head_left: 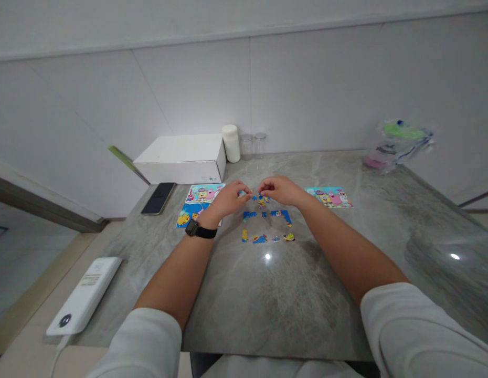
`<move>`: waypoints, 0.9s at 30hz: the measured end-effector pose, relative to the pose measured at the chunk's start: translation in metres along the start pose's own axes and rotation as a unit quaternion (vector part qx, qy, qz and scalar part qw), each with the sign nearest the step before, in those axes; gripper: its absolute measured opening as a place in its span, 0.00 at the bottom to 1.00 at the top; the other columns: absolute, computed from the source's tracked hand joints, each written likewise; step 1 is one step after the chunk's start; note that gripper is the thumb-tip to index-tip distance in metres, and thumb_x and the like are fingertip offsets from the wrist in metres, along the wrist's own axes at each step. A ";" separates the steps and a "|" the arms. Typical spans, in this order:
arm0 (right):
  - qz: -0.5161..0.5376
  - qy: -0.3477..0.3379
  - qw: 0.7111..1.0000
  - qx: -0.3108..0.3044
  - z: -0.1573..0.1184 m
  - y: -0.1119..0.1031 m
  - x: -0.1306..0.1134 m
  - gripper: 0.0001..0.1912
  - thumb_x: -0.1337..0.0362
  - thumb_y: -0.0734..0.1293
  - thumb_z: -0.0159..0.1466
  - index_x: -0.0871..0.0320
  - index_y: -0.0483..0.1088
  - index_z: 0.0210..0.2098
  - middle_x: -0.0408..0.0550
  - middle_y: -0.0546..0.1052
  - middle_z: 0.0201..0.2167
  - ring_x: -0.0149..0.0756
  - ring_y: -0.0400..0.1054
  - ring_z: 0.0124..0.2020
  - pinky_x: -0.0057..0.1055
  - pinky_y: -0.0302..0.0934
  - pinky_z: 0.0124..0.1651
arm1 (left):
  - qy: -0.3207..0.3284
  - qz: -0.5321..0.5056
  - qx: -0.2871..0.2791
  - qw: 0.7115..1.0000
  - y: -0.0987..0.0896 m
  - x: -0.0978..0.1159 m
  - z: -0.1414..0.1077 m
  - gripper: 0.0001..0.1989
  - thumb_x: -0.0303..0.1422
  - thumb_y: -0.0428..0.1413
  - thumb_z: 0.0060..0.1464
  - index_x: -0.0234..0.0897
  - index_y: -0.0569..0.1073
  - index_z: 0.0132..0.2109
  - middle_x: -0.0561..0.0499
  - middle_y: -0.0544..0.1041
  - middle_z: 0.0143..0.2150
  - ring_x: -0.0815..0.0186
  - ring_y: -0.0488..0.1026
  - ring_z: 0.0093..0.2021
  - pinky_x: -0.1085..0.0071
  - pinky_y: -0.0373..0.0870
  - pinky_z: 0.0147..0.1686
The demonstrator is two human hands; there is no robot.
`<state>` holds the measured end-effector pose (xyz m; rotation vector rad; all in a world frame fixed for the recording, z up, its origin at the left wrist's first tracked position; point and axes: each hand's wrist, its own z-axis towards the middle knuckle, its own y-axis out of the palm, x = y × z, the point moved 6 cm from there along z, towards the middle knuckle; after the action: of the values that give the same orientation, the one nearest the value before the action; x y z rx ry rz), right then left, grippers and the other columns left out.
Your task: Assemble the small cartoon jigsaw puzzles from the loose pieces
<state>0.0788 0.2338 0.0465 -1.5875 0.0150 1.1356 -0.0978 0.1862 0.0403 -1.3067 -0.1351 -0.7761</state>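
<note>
My left hand point(231, 198), with a black watch point(200, 229) on its wrist, has thumb and fingertips drawn together above the puzzle pieces; whatever they pinch is too small to make out. Opposite it, my right hand point(282, 190) pinches what looks like a small blue puzzle piece at its fingertips. A loose pile of puzzle pieces point(262, 201) lies between and just below both hands. Nearer me, joined blue pieces point(281, 214) form a corner, and a row of separate pieces includes a yellow one point(289, 237) and a blue one point(260, 239).
Picture cards point(200, 194) lie left of my hands, another card point(332, 197) to the right. A black phone point(158, 198) and white power bank point(86, 294) rest on the left. Behind stand a white box point(181, 157), white bottle point(231, 143) and glass jars point(260, 145); a plastic bag point(399, 144) sits far right.
</note>
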 end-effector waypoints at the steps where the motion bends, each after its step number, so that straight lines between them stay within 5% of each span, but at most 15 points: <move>1: -0.018 0.003 1.000 -0.009 -0.001 0.002 -0.001 0.08 0.68 0.69 0.64 0.57 0.81 0.39 0.43 0.81 0.31 0.31 0.70 0.31 0.26 0.59 0.37 | 0.002 0.034 -0.008 0.999 -0.004 -0.001 -0.001 0.10 0.35 0.59 0.64 0.37 0.83 0.45 0.46 0.79 0.45 0.62 0.75 0.43 0.66 0.72 0.48; 5: -0.080 0.021 0.995 -0.049 -0.003 0.017 -0.005 0.11 0.71 0.69 0.64 0.55 0.83 0.43 0.44 0.84 0.35 0.31 0.73 0.34 0.25 0.59 0.38 | -0.026 0.134 -0.078 0.988 -0.004 -0.005 -0.005 0.09 0.35 0.60 0.63 0.38 0.84 0.45 0.45 0.81 0.44 0.58 0.77 0.45 0.65 0.72 0.49; 10: -0.149 0.031 0.985 -0.080 -0.006 0.035 -0.011 0.11 0.71 0.70 0.64 0.54 0.83 0.42 0.44 0.85 0.38 0.32 0.75 0.36 0.25 0.60 0.39 | -0.041 0.172 -0.153 0.972 0.017 -0.002 -0.009 0.10 0.36 0.61 0.61 0.39 0.84 0.46 0.46 0.82 0.43 0.59 0.78 0.44 0.67 0.71 0.44; 20: -0.196 0.041 0.969 -0.144 -0.008 0.050 -0.009 0.12 0.68 0.69 0.66 0.53 0.83 0.45 0.45 0.86 0.41 0.36 0.77 0.40 0.27 0.61 0.39 | -0.047 0.184 -0.177 0.966 0.037 0.009 -0.012 0.08 0.37 0.63 0.60 0.40 0.84 0.43 0.46 0.84 0.42 0.58 0.79 0.43 0.68 0.71 0.42; 27: -0.228 0.067 0.963 -0.125 -0.008 0.053 -0.014 0.13 0.66 0.69 0.66 0.52 0.83 0.47 0.48 0.86 0.46 0.40 0.78 0.47 0.29 0.65 0.47 | -0.056 0.179 -0.180 0.966 0.039 0.006 -0.012 0.07 0.35 0.62 0.59 0.40 0.83 0.41 0.47 0.84 0.40 0.59 0.79 0.41 0.68 0.71 0.41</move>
<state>0.0476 0.2003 0.0148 -1.7703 -0.3996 0.6878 -0.0745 0.1750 0.0077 -1.6628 0.1585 -0.4265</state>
